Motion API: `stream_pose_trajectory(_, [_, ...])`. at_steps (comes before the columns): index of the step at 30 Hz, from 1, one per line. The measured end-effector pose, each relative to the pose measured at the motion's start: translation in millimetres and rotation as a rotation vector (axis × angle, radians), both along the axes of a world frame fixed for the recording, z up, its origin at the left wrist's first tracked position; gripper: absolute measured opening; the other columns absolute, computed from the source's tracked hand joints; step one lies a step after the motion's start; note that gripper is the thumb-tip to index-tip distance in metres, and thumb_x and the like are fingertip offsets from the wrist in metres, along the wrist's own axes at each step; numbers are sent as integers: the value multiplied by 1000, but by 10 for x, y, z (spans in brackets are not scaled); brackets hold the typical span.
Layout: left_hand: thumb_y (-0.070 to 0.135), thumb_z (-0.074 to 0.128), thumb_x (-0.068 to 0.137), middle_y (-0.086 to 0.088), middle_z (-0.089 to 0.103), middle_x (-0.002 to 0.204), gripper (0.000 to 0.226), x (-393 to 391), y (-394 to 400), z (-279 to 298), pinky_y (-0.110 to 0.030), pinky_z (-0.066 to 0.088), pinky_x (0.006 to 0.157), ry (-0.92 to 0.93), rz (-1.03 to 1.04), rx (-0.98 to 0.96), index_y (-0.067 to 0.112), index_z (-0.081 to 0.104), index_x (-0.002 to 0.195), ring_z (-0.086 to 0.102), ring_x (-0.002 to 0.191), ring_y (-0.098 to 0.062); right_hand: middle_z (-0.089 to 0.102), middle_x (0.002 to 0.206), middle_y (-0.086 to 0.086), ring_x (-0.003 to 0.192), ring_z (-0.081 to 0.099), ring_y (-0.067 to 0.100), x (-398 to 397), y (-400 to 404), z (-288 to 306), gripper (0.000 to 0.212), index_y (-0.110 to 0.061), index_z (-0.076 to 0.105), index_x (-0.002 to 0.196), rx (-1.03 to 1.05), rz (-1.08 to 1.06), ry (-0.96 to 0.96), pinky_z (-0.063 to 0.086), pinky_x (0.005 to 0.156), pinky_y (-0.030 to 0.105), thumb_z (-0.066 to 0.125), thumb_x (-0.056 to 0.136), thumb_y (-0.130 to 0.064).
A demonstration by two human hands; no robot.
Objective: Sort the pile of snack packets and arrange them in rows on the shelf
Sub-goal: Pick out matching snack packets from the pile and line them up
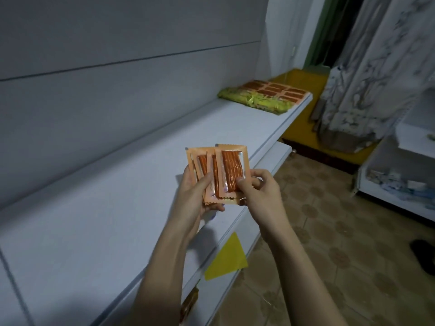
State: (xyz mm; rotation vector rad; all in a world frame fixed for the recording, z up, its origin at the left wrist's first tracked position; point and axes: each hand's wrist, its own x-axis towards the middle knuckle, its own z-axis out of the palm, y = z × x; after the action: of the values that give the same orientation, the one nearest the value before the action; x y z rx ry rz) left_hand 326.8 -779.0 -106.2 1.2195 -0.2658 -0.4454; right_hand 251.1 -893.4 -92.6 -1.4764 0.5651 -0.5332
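Note:
A fan of orange snack packets (220, 169) with reddish sticks showing through clear windows is held above the white shelf (106, 208). My left hand (197, 192) grips the fan from the left, thumb across the fronts. My right hand (255, 188) pinches the lower right corner of the front packet. At the shelf's far right end lie rows of orange packets (276, 90) and, beside them on the near side, a row of green-yellow packets (254, 101).
A lower shelf (237, 236) juts out below, with a yellow tag (228, 258) on it and a brown packet (188, 304) underneath. Tiled floor (329, 243) lies to the right. A curtain (367, 74) and a white cabinet (400, 175) stand at the far right.

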Motion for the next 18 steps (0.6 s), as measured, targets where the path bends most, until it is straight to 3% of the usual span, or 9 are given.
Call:
stream_pose_trajectory(4, [23, 51, 105, -12, 75, 99, 22, 212, -662, -81, -39, 46, 59, -34, -19, 72, 29, 57, 125, 61, 76, -40, 73, 96, 14, 82, 72, 28, 141, -662, -66, 11, -9, 54, 107, 27, 12, -16, 53, 56, 21, 58, 98, -13])
stream_pose_trajectory(8, [17, 52, 104, -13, 73, 109, 28, 313, -1412, -42, -29, 51, 44, -60, -13, 64, 21, 55, 131, 70, 71, -23, 74, 95, 14, 83, 72, 29, 264, -1487, -94, 15, -7, 54, 109, -12, 58, -9, 57, 66, 32, 59, 97, -16])
stream_pose_trajectory(14, [15, 55, 102, -8, 75, 104, 30, 451, -2572, 147, -24, 50, 45, -33, -11, 28, 20, 56, 132, 71, 71, -17, 74, 96, 13, 80, 72, 23, 487, -2751, 58, 17, -7, 55, 108, -42, 118, -2, 52, 59, 24, 62, 96, -17])
stream_pose_trajectory(18, [11, 60, 98, -9, 74, 112, 34, 511, -3238, 172, -25, 53, 48, -45, -2, 39, 22, 55, 130, 74, 81, -22, 69, 101, 11, 73, 72, 14, 558, -3436, 132, 18, -7, 57, 110, -45, 128, -3, 52, 55, 21, 63, 95, -15])
